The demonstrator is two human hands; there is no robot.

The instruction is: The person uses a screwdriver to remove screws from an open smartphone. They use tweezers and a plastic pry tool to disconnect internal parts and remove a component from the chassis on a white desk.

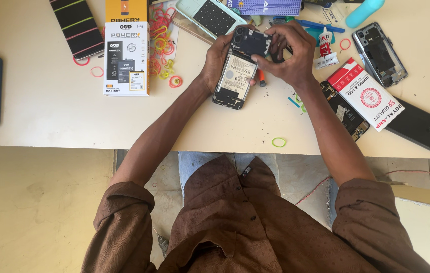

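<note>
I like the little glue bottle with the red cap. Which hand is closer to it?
The right hand. It sits just beside the glue bottle, while the left hand is farther off, across the opened phone.

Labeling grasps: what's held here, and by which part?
Both hands hold one opened phone, back cover off. Left hand grips its left edge near the top; right hand pinches the top end by the camera.
</note>
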